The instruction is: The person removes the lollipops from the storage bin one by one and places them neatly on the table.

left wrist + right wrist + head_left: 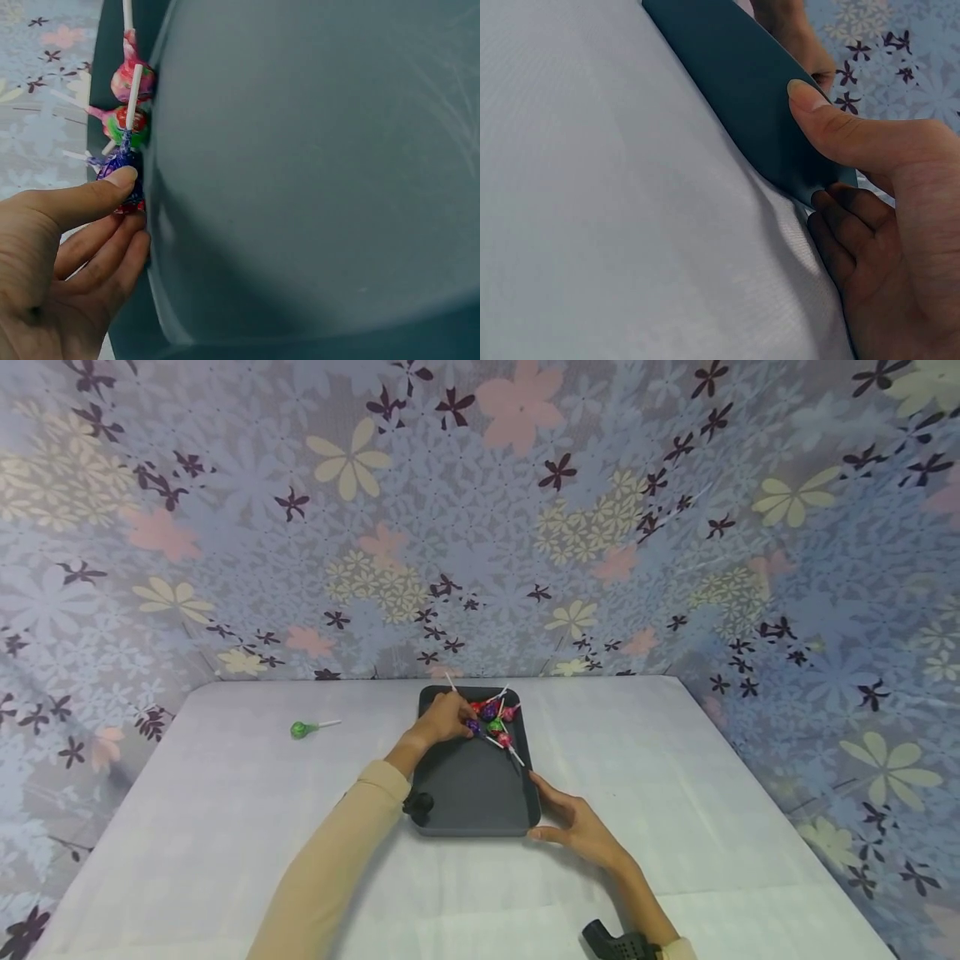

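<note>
A dark grey tray (476, 793) lies on the white-covered table, with several wrapped lollipops (508, 713) gathered at its far right. Reaching into the far end of the tray, my left hand (446, 717) pinches a purple-wrapped lollipop (120, 169) between thumb and fingers, its white stick pointing away from the palm. Right beside it are a green-and-red lollipop (124, 124) and a pink one (133, 80). My right hand (581, 828) holds the tray's near right corner, thumb (810, 97) against the outer wall and fingers around the corner.
One green lollipop (300, 729) lies alone on the table left of the tray, its stick toward the right. Behind the table's far edge hangs a flower-patterned cloth (480, 568). A black device (618, 941) sits on the right wrist.
</note>
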Demonstrator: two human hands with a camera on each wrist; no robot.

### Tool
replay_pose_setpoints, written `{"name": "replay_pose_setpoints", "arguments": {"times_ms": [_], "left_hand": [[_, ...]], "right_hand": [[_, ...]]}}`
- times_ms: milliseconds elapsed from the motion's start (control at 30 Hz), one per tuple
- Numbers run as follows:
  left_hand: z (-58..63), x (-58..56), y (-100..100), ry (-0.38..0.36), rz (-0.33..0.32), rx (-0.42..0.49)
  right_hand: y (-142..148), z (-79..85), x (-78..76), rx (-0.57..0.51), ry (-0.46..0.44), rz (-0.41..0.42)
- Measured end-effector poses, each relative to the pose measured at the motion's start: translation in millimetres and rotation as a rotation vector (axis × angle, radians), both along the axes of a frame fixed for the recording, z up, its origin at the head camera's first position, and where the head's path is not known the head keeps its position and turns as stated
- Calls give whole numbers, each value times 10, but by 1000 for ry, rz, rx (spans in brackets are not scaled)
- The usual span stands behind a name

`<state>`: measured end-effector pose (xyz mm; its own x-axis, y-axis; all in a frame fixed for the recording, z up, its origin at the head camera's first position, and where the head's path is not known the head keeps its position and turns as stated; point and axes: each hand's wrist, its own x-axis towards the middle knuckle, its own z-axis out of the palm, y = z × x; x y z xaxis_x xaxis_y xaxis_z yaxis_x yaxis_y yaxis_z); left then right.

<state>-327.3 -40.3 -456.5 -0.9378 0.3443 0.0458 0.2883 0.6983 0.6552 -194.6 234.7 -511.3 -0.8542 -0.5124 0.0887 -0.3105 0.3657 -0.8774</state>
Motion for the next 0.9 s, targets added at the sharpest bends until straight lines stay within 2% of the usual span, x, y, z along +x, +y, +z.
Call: {"name": "replay_pose_setpoints", "arguments": {"times_ms": [333, 500, 733, 900], "left_hand": [[102, 84, -45, 94, -17, 20], [170, 116, -79, 93, -17, 10], [197, 160, -131, 127, -14, -12], [240, 236, -174, 95, -15, 37]], "right_hand": [[4, -3, -2, -30, 18, 31], [5, -13, -6, -25, 45, 39], [3, -32, -9, -16, 33, 35], [12, -36, -12, -12, 49, 36]]}}
